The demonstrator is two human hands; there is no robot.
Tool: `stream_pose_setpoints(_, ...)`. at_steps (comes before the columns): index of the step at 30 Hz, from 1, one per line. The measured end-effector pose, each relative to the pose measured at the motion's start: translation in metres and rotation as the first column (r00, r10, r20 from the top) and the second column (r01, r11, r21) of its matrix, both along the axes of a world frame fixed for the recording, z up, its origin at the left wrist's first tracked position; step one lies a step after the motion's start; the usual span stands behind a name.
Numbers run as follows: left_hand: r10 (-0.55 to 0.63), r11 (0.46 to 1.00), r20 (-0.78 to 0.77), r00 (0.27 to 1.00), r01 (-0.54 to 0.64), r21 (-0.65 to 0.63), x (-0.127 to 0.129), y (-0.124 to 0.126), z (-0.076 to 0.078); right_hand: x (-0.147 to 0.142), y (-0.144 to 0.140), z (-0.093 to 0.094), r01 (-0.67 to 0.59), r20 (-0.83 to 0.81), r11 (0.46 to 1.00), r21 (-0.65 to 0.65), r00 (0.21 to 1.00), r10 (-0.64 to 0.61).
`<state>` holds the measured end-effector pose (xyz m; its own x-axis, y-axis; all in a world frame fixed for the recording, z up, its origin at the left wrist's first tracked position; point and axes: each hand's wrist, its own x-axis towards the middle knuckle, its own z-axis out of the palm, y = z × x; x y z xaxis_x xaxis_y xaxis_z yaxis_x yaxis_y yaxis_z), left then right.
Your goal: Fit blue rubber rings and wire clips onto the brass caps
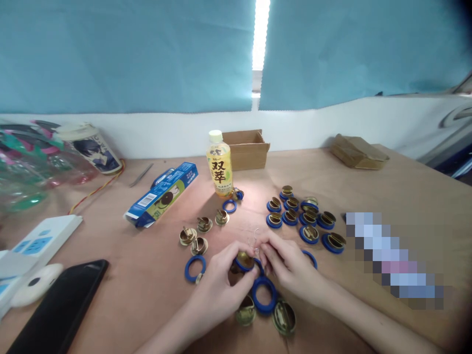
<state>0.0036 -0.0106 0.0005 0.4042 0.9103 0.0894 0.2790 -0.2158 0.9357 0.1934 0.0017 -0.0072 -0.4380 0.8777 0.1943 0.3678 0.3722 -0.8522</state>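
In the middle of the table, my left hand (221,278) pinches a round brass fitting with a blue ring (243,263) around its edge. Close beside it, my right hand (289,265) has its fingertips closed on a thin wire ring (254,237), partly hidden by the fingers. Below both hands lie a loose blue ring (273,296) and two brass fittings, one on the left (246,311) and one on the right (284,317). Several bare brass fittings (188,236) and another blue ring (187,270) are left of my left hand. Right of centre stand several blue-ringed brass fittings (309,234).
A yellow drink bottle (220,169) stands before an open cardboard box (247,155). To the left are a blue carton (162,194), a phone (59,307), a cup (92,150) and plastic bottles (25,172). A brown paper package (359,151) lies back right.
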Motion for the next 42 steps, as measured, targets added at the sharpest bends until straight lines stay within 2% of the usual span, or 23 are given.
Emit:
stream_pose_setpoints(22, -0.016, 1.000, -0.027, 0.999, 0.016, 0.016, -0.0026, 0.0005, -0.0057, 0.0002, -0.0005, 0.0020, -0.001, 0.003, 1.000, 0.009, 1.000, 0.001)
stream_pose_setpoints(42, -0.012, 0.999, -0.018, 1.000, 0.013, 0.039, -0.0026, 0.0004, -0.0043, 0.0010, 0.0016, -0.0008, -0.007, -0.012, 1.000, 0.007, 1.000, 0.007)
